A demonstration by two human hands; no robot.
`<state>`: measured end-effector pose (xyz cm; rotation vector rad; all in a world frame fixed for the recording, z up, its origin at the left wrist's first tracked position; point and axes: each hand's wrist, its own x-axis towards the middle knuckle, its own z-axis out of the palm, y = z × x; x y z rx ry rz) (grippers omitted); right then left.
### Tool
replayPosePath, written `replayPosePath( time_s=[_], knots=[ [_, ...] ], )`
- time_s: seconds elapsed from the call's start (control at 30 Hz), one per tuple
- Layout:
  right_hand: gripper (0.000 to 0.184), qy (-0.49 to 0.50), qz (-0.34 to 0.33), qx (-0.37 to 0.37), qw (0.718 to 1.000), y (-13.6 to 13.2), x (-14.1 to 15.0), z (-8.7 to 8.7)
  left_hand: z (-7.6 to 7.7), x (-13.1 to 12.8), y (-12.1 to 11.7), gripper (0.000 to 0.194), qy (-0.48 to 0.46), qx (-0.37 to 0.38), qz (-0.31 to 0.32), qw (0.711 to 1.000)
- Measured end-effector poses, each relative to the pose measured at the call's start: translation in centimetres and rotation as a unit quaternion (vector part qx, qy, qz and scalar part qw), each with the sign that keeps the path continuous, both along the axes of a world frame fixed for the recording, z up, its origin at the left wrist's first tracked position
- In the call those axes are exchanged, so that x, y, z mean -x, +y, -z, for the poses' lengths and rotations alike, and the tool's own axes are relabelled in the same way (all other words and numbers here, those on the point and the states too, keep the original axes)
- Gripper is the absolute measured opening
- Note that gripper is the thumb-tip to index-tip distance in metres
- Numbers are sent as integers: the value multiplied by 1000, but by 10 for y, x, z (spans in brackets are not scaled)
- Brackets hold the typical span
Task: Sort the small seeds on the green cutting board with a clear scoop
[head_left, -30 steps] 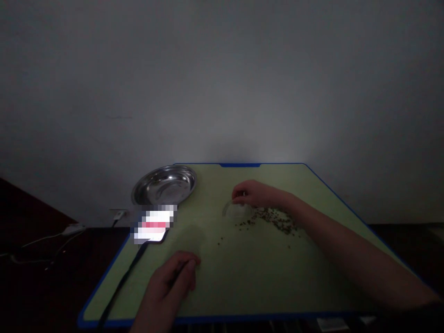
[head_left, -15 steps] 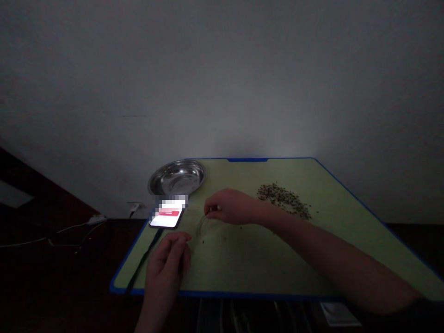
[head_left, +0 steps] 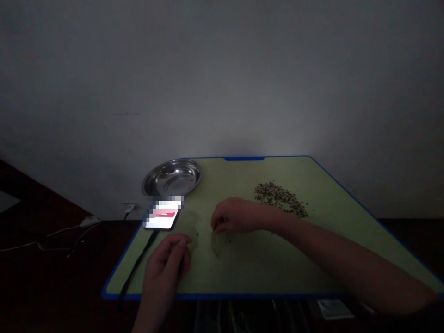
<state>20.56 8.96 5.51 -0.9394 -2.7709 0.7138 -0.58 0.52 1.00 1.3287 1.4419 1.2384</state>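
Note:
My left hand (head_left: 168,261) is low over the near left of the table, its thumb and forefinger pinched together. What they hold, if anything, is too faint to make out. To its right, my right hand (head_left: 229,215) is closed, palm down, with its fingertips gripping a thin, clear, curved strand (head_left: 215,245) that hangs in a blurred loop towards the tabletop. A few dark specks lie on the table near both hands. Beyond my right forearm spreads a loose pile of small dark and pale bead-like pieces (head_left: 280,199), partly covered by the arm.
A shiny metal bowl (head_left: 172,178) stands at the far left of the green, blue-edged table (head_left: 229,178). In front of it lies a lit phone (head_left: 161,219), and a dark strap (head_left: 138,263) runs to the near edge. The wall rises behind; cables (head_left: 69,229) lie at left.
My right hand has moved a little right and down, carrying the clear strand away from my left hand. My left hand keeps its pinch. The view has shifted slightly.

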Motion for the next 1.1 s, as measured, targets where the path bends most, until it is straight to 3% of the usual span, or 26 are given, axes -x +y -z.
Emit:
replayPosePath(
  time_s=[0.17, 0.3, 0.43, 0.53, 0.9, 1.1],
  knots=[
    [15, 22, 26, 7, 999, 0, -14, -8, -1, -1, -1, 26, -11, 2, -12, 1000],
    [17, 54, 29, -23, 998, 14, 17, -13, 4, 3, 1, 25, -26, -6, -14, 1000],
    [15, 54, 8, -29, 998, 24, 55, -7, 9, 6, 3, 26, -35, -14, -21, 999],
    [13, 39, -3, -21, 999, 24, 61, 0, 10, 6, 4, 26, -39, -10, -18, 999],
    [14, 22, 49, 21, 998, -3, -22, 6, 2, 1, 2, 28, -22, 23, 10, 999],
    [13, 70, 129, 19, 989, -25, -59, -7, 4, 4, 3, 31, 12, 32, 8, 999]
  ],
)
